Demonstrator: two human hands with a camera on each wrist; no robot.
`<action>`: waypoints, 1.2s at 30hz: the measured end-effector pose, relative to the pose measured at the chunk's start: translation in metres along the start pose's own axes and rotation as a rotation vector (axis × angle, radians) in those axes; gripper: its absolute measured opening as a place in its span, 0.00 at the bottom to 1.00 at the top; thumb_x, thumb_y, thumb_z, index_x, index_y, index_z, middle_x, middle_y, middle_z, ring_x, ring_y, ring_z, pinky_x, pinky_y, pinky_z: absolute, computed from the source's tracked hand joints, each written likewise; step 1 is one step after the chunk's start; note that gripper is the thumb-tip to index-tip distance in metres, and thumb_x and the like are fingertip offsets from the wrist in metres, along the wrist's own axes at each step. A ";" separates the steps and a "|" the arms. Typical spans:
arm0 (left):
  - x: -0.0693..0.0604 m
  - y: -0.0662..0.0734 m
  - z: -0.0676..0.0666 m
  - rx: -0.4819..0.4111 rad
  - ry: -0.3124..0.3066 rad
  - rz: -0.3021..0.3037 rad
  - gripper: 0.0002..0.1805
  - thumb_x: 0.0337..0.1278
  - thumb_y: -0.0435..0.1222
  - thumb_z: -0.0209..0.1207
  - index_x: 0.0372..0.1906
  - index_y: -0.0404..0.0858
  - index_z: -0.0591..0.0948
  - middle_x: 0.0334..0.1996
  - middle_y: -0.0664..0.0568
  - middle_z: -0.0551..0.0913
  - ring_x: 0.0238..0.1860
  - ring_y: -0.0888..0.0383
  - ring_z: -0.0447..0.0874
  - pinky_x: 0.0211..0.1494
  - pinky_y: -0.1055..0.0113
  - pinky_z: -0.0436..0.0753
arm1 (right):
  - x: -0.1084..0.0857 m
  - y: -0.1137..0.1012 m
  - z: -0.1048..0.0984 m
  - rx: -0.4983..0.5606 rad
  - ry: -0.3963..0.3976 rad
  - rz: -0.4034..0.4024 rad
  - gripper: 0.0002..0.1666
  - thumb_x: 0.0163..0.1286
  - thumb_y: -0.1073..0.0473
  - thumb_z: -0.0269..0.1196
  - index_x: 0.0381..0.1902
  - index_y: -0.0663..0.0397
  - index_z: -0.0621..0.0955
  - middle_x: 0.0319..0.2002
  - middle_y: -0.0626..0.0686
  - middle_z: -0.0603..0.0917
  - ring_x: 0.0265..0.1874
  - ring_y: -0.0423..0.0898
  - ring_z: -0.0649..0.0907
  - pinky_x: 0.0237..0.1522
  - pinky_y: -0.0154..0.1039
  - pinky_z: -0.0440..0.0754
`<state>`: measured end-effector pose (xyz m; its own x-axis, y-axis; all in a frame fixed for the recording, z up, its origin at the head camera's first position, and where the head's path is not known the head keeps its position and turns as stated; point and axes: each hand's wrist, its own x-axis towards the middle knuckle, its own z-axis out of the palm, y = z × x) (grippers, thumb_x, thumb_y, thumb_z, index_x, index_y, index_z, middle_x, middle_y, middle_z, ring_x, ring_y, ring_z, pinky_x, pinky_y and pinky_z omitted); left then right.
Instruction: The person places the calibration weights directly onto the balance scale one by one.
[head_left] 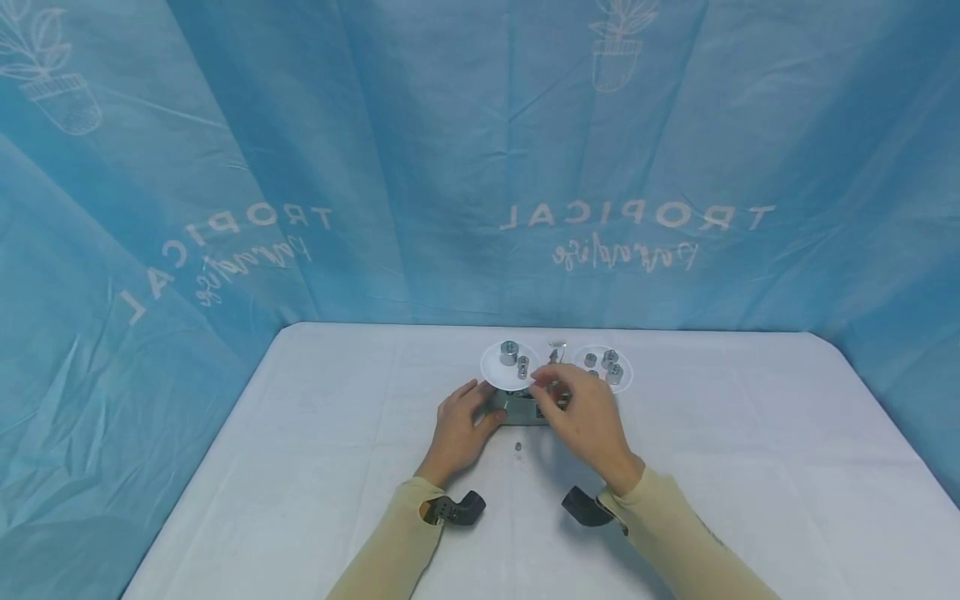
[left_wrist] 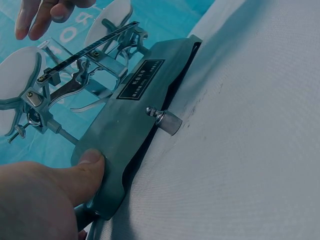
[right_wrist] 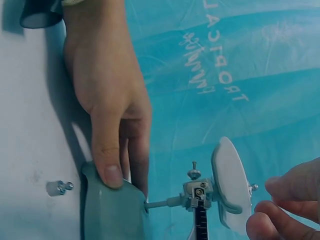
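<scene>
A green-based balance scale (head_left: 517,410) stands near the far table edge. My left hand (head_left: 459,427) grips the left end of its base, thumb (left_wrist: 92,167) on top and fingers round the back. My right hand (head_left: 588,417) hovers beside the left pan (head_left: 491,371). In the right wrist view its thumb and fingers are bent and apart, with nothing visible between them. That white pan carries a larger metal weight (head_left: 509,352) and smaller metal weights (head_left: 522,367). Several metal weights (head_left: 611,357) sit on the right pan (head_left: 628,367), partly behind my right hand.
A small knobbed metal weight (left_wrist: 169,123) lies on the white tablecloth (head_left: 360,400) in front of the base. The scale's graduated beam (left_wrist: 90,52) runs between the pans. Blue printed curtains (head_left: 450,167) hang behind the table and at its sides.
</scene>
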<state>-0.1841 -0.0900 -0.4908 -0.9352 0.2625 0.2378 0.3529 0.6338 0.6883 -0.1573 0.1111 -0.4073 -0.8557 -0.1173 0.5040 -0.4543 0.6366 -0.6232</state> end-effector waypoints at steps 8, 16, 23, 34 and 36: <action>0.000 -0.001 0.000 0.004 0.005 0.004 0.28 0.67 0.43 0.61 0.69 0.39 0.74 0.68 0.47 0.75 0.72 0.40 0.65 0.73 0.36 0.57 | -0.011 -0.001 0.000 0.030 -0.013 -0.019 0.07 0.62 0.65 0.72 0.39 0.55 0.87 0.33 0.46 0.87 0.27 0.36 0.80 0.30 0.35 0.83; 0.000 -0.001 0.000 0.005 0.006 0.003 0.28 0.67 0.43 0.61 0.69 0.39 0.75 0.68 0.46 0.76 0.72 0.40 0.65 0.73 0.35 0.57 | -0.017 0.000 0.003 0.110 -0.049 0.001 0.08 0.62 0.67 0.72 0.39 0.55 0.87 0.34 0.45 0.87 0.28 0.36 0.81 0.29 0.33 0.82; 0.000 -0.002 0.002 0.002 0.000 0.004 0.28 0.67 0.43 0.61 0.69 0.38 0.75 0.68 0.46 0.76 0.72 0.40 0.65 0.74 0.35 0.56 | -0.025 0.003 0.008 0.135 -0.095 0.051 0.08 0.62 0.66 0.72 0.39 0.51 0.86 0.30 0.41 0.84 0.28 0.35 0.80 0.29 0.33 0.81; 0.000 -0.002 0.001 0.019 0.005 0.005 0.28 0.67 0.43 0.62 0.68 0.39 0.76 0.67 0.46 0.76 0.72 0.40 0.66 0.73 0.35 0.57 | -0.031 0.011 0.022 0.132 -0.157 0.092 0.07 0.62 0.66 0.72 0.39 0.54 0.87 0.32 0.41 0.85 0.27 0.34 0.80 0.31 0.34 0.82; 0.001 -0.003 0.002 0.019 0.006 0.002 0.28 0.66 0.43 0.62 0.68 0.40 0.76 0.67 0.47 0.76 0.72 0.40 0.65 0.73 0.35 0.57 | -0.032 0.013 0.025 0.135 -0.174 0.091 0.07 0.62 0.66 0.72 0.39 0.54 0.87 0.33 0.42 0.86 0.28 0.34 0.80 0.32 0.34 0.82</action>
<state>-0.1856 -0.0902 -0.4938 -0.9346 0.2595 0.2434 0.3553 0.6470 0.6747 -0.1418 0.1044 -0.4463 -0.9193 -0.2007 0.3386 -0.3921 0.5441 -0.7418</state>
